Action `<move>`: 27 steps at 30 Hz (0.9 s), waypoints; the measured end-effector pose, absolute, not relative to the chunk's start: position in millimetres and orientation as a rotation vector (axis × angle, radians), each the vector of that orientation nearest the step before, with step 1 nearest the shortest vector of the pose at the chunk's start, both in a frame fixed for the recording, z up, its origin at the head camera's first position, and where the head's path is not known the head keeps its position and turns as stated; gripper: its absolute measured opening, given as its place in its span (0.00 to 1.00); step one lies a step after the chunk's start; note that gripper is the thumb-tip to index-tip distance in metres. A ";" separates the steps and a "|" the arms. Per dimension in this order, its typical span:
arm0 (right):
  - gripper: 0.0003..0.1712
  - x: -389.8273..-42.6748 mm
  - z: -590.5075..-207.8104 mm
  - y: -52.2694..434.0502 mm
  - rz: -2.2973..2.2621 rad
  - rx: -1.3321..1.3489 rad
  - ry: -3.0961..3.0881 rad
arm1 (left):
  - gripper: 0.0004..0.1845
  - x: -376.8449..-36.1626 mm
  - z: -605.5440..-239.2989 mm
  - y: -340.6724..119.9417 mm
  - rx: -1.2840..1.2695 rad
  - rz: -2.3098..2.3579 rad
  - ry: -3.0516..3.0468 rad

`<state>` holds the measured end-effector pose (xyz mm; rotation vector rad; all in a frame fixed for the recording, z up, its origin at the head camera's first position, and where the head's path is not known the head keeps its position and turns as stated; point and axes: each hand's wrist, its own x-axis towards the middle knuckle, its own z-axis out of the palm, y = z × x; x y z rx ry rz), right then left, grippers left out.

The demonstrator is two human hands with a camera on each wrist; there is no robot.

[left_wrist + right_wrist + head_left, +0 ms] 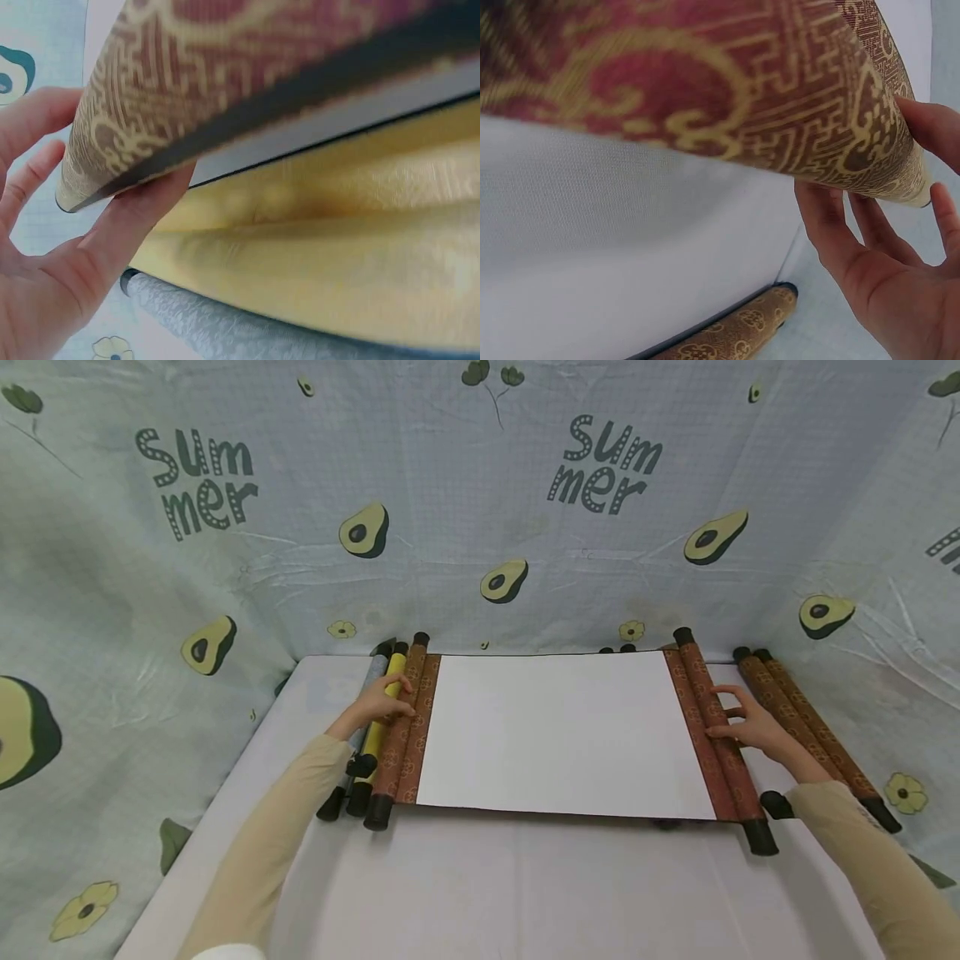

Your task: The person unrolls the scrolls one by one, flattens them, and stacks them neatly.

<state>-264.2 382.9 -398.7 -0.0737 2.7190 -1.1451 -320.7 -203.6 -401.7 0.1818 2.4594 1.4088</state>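
Note:
A scroll with a blank white sheet point(555, 735) is spread between two rollers wrapped in red-brown patterned brocade with black end caps. My left hand point(382, 702) grips the left roller point(392, 756), thumb beneath it in the left wrist view. On the other side my right hand point(753, 722) holds the right roller point(738, 777), its fingers bent around it. The right wrist view shows this roller point(802, 97) raised off the white table. Beside the left roller lie a yellow rolled scroll point(315, 255) and a grey patterned one point(225, 322).
Two brown-gold rolled scrolls point(813, 727) lie along the table's right side. A black end cap point(776, 805) pokes out near the right forearm, and small dark caps point(628, 648) show behind the sheet. A curtain point(450, 510) printed with avocados encloses the table's back and sides.

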 end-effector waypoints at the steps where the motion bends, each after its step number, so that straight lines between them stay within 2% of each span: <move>1: 0.47 -265.6 -399.7 383.6 -1.140 -0.059 2.721 | 0.18 -321.9 -402.9 -202.8 0.161 1.410 2.455; 10: 0.50 -277.6 -405.8 386.4 -1.130 0.010 2.730 | 0.19 -327.9 -406.9 -195.7 0.077 1.408 2.502; 20: 0.46 -290.9 -408.5 377.8 -1.161 0.041 2.749 | 0.21 -332.1 -413.3 -196.0 0.019 1.417 2.604; 27: 0.43 -299.2 -420.2 375.1 -1.137 0.091 2.759 | 0.26 -337.0 -423.4 -202.0 -0.083 1.353 2.733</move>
